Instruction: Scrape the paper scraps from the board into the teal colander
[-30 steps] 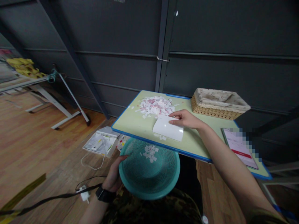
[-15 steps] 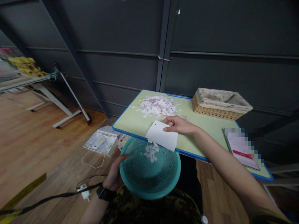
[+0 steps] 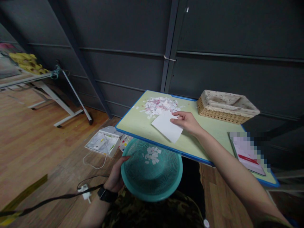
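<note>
On the surface (image 3: 209,139), scraps (image 3: 159,106) are heaped far left, a sheet (image 3: 166,126) held before them; a basket (image 3: 224,115) is set back right, a tablet (image 3: 245,153) laid nearer. Below the near edge, right of a box (image 3: 114,148), a colander (image 3: 171,177) (more scraps are contained within) is held.

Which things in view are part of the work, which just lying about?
In use:
card, in the right hand
basin, held by the left hand
paper scraps, on table and in basin

Apparently lying about:
basket
tablet
open box
plug
</note>
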Available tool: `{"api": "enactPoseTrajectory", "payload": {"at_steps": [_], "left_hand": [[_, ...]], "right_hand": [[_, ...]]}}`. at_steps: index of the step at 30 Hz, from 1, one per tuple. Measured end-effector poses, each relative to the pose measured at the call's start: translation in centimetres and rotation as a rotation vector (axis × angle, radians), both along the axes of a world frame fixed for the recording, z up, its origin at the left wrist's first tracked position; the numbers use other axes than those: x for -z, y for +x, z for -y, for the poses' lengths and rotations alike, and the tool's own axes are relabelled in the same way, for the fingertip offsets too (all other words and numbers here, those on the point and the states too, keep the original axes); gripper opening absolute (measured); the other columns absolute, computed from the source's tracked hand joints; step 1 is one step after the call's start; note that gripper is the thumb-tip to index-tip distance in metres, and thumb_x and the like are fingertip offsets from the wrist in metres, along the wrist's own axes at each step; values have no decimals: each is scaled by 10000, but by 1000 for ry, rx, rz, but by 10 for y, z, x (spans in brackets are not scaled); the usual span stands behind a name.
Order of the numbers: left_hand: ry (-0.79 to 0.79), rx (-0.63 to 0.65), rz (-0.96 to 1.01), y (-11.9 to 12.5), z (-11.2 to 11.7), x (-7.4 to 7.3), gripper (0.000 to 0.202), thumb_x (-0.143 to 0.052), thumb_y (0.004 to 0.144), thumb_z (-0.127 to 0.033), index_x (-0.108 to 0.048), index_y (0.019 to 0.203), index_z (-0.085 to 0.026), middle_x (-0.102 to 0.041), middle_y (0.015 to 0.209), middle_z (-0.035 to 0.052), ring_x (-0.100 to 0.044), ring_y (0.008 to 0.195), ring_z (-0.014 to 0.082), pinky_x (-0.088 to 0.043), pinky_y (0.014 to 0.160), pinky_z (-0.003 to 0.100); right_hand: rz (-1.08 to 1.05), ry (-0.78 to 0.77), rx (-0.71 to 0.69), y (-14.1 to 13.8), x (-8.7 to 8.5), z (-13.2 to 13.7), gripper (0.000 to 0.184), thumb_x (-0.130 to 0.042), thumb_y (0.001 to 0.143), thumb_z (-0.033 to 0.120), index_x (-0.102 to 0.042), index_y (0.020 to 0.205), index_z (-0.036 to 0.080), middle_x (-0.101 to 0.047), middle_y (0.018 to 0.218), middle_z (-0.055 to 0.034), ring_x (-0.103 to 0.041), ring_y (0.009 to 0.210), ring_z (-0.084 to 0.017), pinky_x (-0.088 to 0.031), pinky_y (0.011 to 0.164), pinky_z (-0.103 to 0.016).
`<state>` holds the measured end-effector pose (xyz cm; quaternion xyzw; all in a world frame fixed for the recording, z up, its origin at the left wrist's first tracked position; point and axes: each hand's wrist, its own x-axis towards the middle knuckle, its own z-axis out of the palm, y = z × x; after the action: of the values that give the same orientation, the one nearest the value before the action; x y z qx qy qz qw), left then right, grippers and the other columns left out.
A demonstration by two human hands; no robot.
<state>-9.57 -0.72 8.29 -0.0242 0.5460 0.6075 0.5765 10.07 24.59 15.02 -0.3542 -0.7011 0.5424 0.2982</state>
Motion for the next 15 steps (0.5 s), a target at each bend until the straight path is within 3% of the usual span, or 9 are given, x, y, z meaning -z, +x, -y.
{"api": "enactPoseTrajectory", "payload": {"at_steps": [5,9,12,15], "left_hand": [[-4,-13,2,-2,2,5,135,-634,797,-172,-710,890,-109,-788,720,73,-711,577,195,-580,664,317],[5,-22,13,-4,6,10,120,-642,801,-176,-709,878,-114,-791,738,68,-719,609,188,-579,685,303],[-2,7,4,-5,8,12,158,-654,795,-180,-708,928,-114,-787,718,64,-723,606,203,-577,649,303],[47,26,19,-6,9,19,279,-675,780,-212,-695,1046,-132,-799,771,64,-744,674,243,-583,651,334]], "right_hand": [[-7,-98,-5,-32,-3,32,317,-722,586,312,-489,776,210,-591,529,46,-519,453,-121,-306,443,-216],[-13,-182,24,-58,9,53,323,-714,538,291,-446,705,223,-544,479,62,-492,421,-118,-292,407,-205],[-40,-302,119,-55,20,56,353,-726,515,305,-423,680,230,-508,454,77,-467,406,-112,-275,381,-194],[-92,-341,215,-32,23,52,372,-745,499,294,-424,675,226,-521,468,74,-480,421,-111,-299,382,-190]]}}
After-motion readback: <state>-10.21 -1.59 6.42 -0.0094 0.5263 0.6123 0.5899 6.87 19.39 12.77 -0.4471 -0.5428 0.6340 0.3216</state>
